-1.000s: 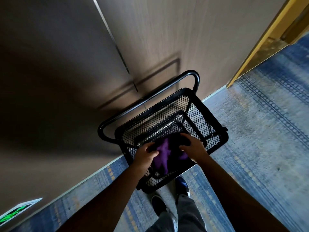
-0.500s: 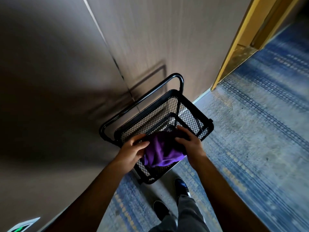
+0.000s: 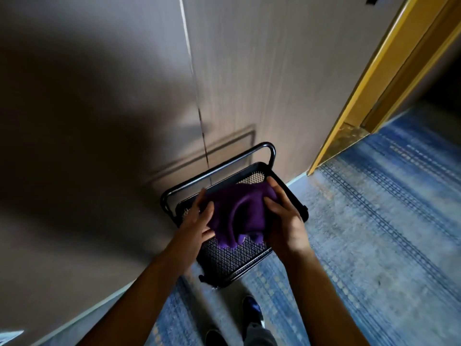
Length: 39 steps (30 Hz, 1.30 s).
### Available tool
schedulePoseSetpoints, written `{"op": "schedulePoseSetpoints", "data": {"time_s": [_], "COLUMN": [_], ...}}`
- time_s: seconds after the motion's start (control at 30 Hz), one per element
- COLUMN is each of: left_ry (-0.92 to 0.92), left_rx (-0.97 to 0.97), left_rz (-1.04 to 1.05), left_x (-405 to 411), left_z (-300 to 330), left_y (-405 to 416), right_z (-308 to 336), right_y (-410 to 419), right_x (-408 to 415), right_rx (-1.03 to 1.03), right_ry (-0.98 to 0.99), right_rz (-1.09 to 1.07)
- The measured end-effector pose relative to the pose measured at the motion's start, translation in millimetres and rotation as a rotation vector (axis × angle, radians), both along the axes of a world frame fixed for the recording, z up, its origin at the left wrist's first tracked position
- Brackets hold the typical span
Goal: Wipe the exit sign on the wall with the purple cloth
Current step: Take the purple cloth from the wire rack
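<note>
At the centre of the frame, just above a black mesh cart (image 3: 232, 260), both hands hold the purple cloth (image 3: 239, 216) stretched between them. The left hand (image 3: 199, 221) has its grip closed on the cloth's left edge, thumb underneath and fingers laid along the top; the right hand (image 3: 284, 221) pinches the right edge, fingers curled over the far corner. The cloth hangs clear of the cart's mesh floor, sagging in the middle with a loose flap drooping toward the lower edge.

It looks soft, light and limp, folding wherever it is not held, so it should bunch easily into a pad for one palm. Taking it by the edges, as now, spreads it out; gathering the middle into the fist would probably give a firmer wiping face. Nothing about it seems slippery or fragile.

The exit sign itself is hard to find. A pale sliver at the lower left corner of the frame (image 3: 11, 335), low on the wall (image 3: 99, 121), may be part of it, but it is cut off and too blurred to say. The wall is in deep shadow on the left. The cart's lower parts are hidden beneath its basket and the forearms. A dark shoe (image 3: 252, 305) shows on the blue carpet (image 3: 374, 233) below.
</note>
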<state>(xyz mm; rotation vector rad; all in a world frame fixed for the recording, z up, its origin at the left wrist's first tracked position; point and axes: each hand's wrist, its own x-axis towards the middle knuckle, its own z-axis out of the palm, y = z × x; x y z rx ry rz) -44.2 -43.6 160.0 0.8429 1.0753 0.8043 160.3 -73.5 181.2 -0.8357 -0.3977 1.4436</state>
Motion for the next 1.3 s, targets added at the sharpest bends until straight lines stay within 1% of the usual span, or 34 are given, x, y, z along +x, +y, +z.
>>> {"op": "schedulePoseSetpoints", "data": {"time_s": [0.1, 0.17, 0.2, 0.27, 0.3, 0.37, 0.47, 0.57, 0.63, 0.73, 0.8, 0.9, 1.03, 1.17, 1.3], "left_ry": [-0.192, -0.228, -0.221, -0.155, -0.092, 0.049, 0.195, 0.287, 0.302, 0.280, 0.293, 0.324, 0.279, 0.379, 0.427], "left_rx": [0.071, 0.110, 0.124, 0.184, 0.254, 0.408, 0.573, 0.657, 0.653, 0.587, 0.583, 0.566, 0.495, 0.463, 0.428], "left_rz": [0.021, 0.016, 0.012, 0.034, 0.039, 0.000, -0.091, -0.119, -0.093, -0.051, 0.002, 0.133, 0.313, 0.376, 0.540], "left_x": [4, 2, 2, -1, -2, -6, -12, -18, -19, -19, -18, -14, -12, -24, -46], "left_z": [18, 30, 36, 47, 52, 65, 79, 84, 88, 93, 96, 96, 95, 91, 85], "left_y": [0, -2, -3, -6, -7, -10, -14, -17, -17, -18, -19, -19, -24, -33, -68], "right_z": [11, 16, 16, 14, 11, 3, -5, -7, -9, -14, -17, -19, -9, 0, 5], "right_y": [0, -3, -7, -16, -21, -28, -36, -34, -30, -24, -22, -13, 8, 35, 48], "right_x": [-1, 0, 1, 4, 4, 2, -3, -5, -6, -8, -9, -14, -13, -13, -40], "right_rx": [0.041, 0.061, 0.073, 0.085, 0.093, 0.106, 0.113, 0.060, 0.010, -0.054, -0.057, -0.015, 0.072, 0.155, 0.266], "right_ry": [-0.018, -0.084, -0.156, -0.374, -0.479, -0.601, -0.625, -0.527, -0.462, -0.487, -0.520, -0.517, -0.535, -0.582, -0.651], "right_rz": [-0.014, -0.014, -0.004, 0.020, 0.027, 0.057, 0.084, 0.131, 0.173, 0.226, 0.279, 0.418, 0.526, 0.598, 0.813]}}
